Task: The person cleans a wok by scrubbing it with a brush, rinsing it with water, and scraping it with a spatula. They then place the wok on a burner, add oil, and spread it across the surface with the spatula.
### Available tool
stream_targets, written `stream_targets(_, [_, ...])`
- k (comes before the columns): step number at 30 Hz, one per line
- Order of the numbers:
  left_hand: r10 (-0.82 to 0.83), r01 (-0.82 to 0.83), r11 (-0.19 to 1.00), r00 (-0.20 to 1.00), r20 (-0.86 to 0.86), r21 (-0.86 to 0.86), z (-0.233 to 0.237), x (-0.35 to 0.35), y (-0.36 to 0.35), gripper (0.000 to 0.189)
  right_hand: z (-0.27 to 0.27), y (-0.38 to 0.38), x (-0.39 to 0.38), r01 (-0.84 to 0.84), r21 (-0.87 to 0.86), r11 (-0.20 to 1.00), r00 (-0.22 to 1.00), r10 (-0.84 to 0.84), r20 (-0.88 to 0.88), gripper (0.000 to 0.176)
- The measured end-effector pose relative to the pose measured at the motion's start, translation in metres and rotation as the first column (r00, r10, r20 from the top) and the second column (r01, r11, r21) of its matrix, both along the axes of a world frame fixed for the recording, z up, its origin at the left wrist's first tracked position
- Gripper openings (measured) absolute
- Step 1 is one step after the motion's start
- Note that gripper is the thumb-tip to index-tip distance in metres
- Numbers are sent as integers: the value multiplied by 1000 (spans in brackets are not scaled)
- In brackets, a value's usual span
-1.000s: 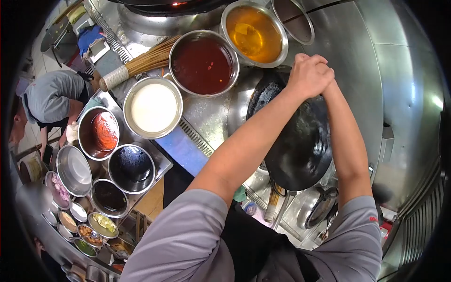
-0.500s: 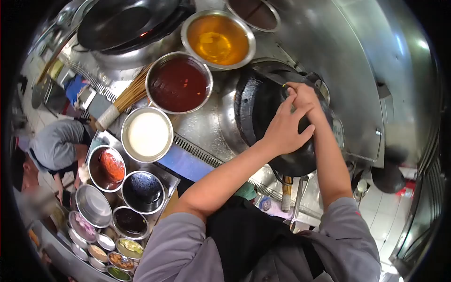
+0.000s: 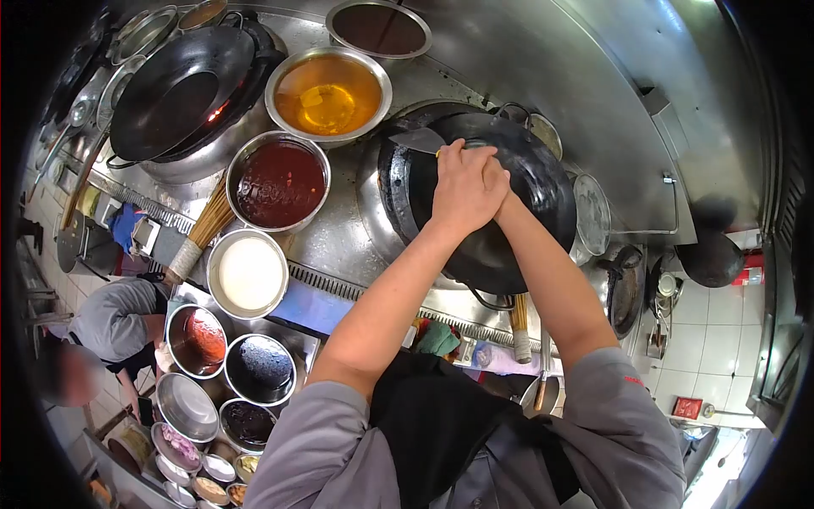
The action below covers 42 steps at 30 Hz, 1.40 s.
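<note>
My left hand (image 3: 459,197) is laid over my right hand (image 3: 498,180), above the black wok (image 3: 530,216). The left fingers curl over the right hand, whose own fingers are mostly hidden underneath. A flat grey metal blade (image 3: 417,140) juts out to the left from beside the fingertips. Something small and yellow shows at those fingertips. I cannot tell what the right hand grips. The wok sits tilted on the steel stove, its dark inner wall glossy, one loop handle at the back and another at the front.
Bowls of amber liquid (image 3: 327,95), red sauce (image 3: 281,183) and white liquid (image 3: 247,273) stand left of the wok. Another wok (image 3: 182,93) rests at the back left. A strainer (image 3: 592,214) lies at right. A person (image 3: 123,318) bends at far left, beyond several seasoning pots.
The view has shifted, bringing more of the right side into sight. My left hand has moved onto my right hand, its spread fingers now closed over it. The grey blade has come into view.
</note>
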<state>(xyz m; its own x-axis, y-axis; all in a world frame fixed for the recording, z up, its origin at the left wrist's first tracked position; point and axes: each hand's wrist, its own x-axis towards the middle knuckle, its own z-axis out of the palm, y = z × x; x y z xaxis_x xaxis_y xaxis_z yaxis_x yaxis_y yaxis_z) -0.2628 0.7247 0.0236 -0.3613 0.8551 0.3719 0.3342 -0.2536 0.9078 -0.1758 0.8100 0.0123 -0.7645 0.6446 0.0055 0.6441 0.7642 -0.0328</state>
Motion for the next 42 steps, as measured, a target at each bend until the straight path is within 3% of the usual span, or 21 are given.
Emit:
stream_targets(1, [0,0,1000,1000,5,3,-3,2,-1,50,-2,0,0,27,-81,996,997,-33,-73,37])
stream_targets(4, [94,-93,995,994,-60,30,-6,3,-26,48,5,-18,-11,90,-61,994,994,-93,-52,41])
stream_targets(5, [101,-101,991,995,11,91,-4,2,-45,45,23,-26,-15,122,-279,952,961,-183,-206,35])
stream_targets(6, [100,-111,982,992,79,152,-3,2,-65,43,29,-29,-25,119,-278,953,962,-181,-205,35])
stream_targets(8, [-97,94,995,986,133,24,-19,10,-110,35,34,-33,-36,325,-178,929,941,-336,-33,33])
stream_targets(10, [-336,336,942,941,-41,-11,-21,24,-151,36,40,-34,-42,367,-190,911,928,-371,16,33])
stream_targets(12, [-499,518,856,821,-277,-7,-17,44,-169,38,38,-33,-48,382,-200,902,923,-383,35,32])
stream_targets(13, [-493,529,848,771,-404,-26,-18,53,-170,40,36,-33,-51,381,-204,902,923,-382,35,32])
stream_targets(14, [-492,528,849,770,-405,-27,-26,64,-168,40,34,-33,-55,380,-210,901,924,-382,34,32])
stream_targets(16, [-549,533,806,512,-661,-257,-36,80,-158,37,34,-35,-60,379,-205,902,924,-382,26,33])
stream_targets(18, [-530,524,823,571,-627,-219,-42,88,-149,28,34,-44,-63,424,-158,892,902,-432,-20,30])
stream_targets(20, [-613,566,786,666,-424,-248,-53,99,-142,23,37,-48,-60,428,-164,889,901,-434,-1,30])
stream_targets(23, [-694,636,719,645,-319,-279,-61,107,-134,22,41,-57,-58,434,-152,888,901,-428,70,30])
stream_targets(24, [-698,640,716,641,-320,-279,-55,104,-133,22,42,-58,-57,433,-133,892,901,-420,111,30])
stream_targets(26, [-667,691,712,613,-423,-121,-44,99,-136,23,41,-58,-58,411,-102,906,911,-403,93,25])
stream_targets(30, [-659,672,728,631,-409,-137,-50,106,-132,24,40,-56,-65,398,-62,915,917,-396,41,19])
stream_targets(32, [-667,667,737,689,-283,-111,-53,108,-131,26,40,-54,-66,406,-87,910,913,-402,65,23])
stream_targets(35, [-652,674,734,665,-365,-84,-61,108,-130,26,35,-53,-63,415,-109,903,909,-408,82,25])
stream_targets(38, [-668,701,703,594,-449,-119,-47,96,-130,27,31,-46,-55,445,-107,889,895,-438,82,23])
stream_targets(42, [-695,686,697,573,-433,-211,-38,92,-132,28,30,-41,-47,465,-113,878,885,-458,90,26])
